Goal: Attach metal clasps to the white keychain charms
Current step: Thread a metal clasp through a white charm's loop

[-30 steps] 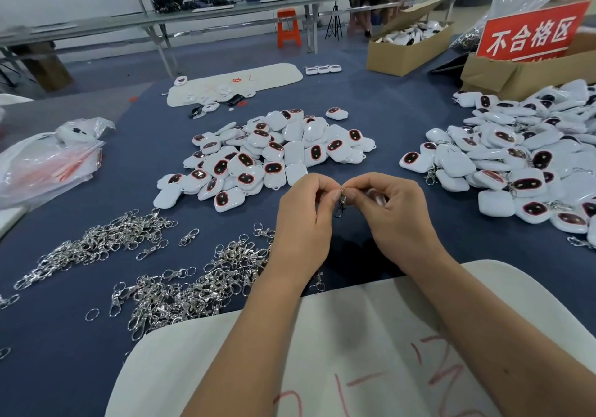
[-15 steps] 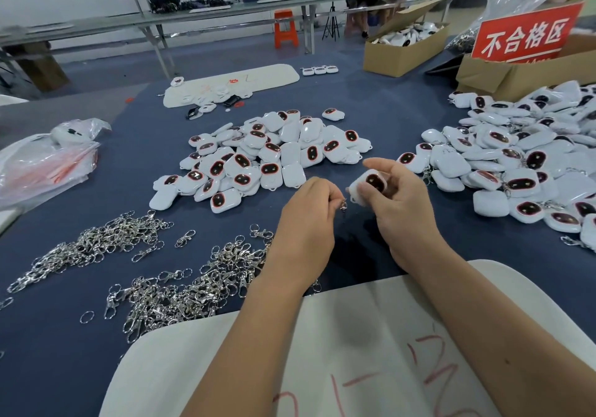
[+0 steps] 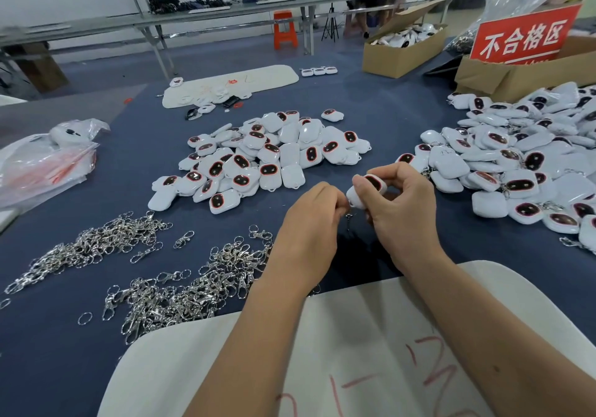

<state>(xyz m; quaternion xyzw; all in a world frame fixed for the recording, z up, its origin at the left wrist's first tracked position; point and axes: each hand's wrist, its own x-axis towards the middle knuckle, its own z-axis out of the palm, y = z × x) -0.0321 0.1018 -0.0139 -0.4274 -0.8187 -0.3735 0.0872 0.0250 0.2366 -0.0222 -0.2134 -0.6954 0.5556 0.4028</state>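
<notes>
My right hand (image 3: 403, 210) pinches a white keychain charm (image 3: 366, 189) with a dark oval face ringed in red, held above the blue table. My left hand (image 3: 312, 220) is curled beside it, fingertips at the charm's lower corner, where a small metal clasp (image 3: 349, 218) hangs down. A heap of bare white charms (image 3: 267, 158) lies just beyond my hands. To the right spreads a bigger heap of charms with clasps (image 3: 522, 165). Loose silver clasps (image 3: 193, 284) lie piled at the lower left, with a second pile (image 3: 90, 249) farther left.
A white board with red marks (image 3: 354, 352) lies under my forearms. Plastic bags (image 3: 45, 162) sit at the left edge. Cardboard boxes (image 3: 400, 52) and a red sign (image 3: 522, 36) stand at the back right, another white board (image 3: 232, 84) at the back.
My right hand has turned the charm up so its dark face shows, and moved slightly right. My left hand stays at the charm's corner with the clasp hanging below.
</notes>
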